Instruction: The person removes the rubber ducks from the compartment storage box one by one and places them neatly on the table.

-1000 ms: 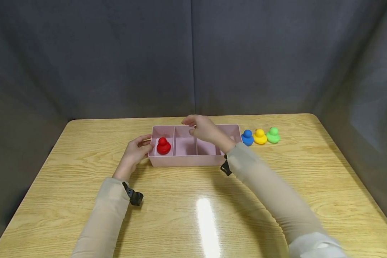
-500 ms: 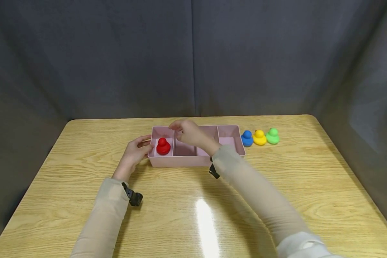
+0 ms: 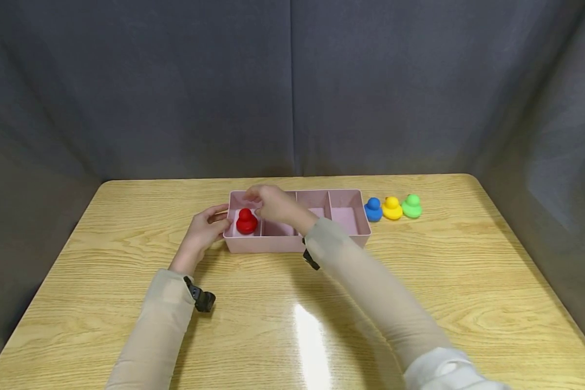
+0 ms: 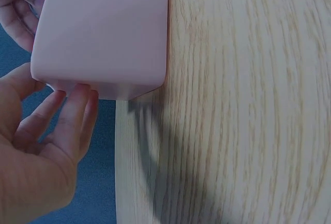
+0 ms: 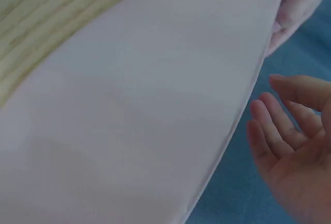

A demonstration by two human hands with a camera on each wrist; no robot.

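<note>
Red rubber duck (image 3: 246, 221) sits in the leftmost compartment of a pale pink plastic divided tray (image 3: 343, 236) on a light wooden desk (image 3: 292, 303). The left hand (image 3: 206, 227) rests against the tray's left end, fingers straight and touching its wall — bracing it. The right hand (image 3: 273, 203) hovers just above and right of the duck, fingers loosely bent and holding nothing. To take the duck cleanly, the fingers should probably come down around its head while the left hand steadies the tray. Blue (image 3: 373, 209), yellow (image 3: 392, 208) and green (image 3: 411, 206) rubber ducks stand in a row just right of the tray.
</note>
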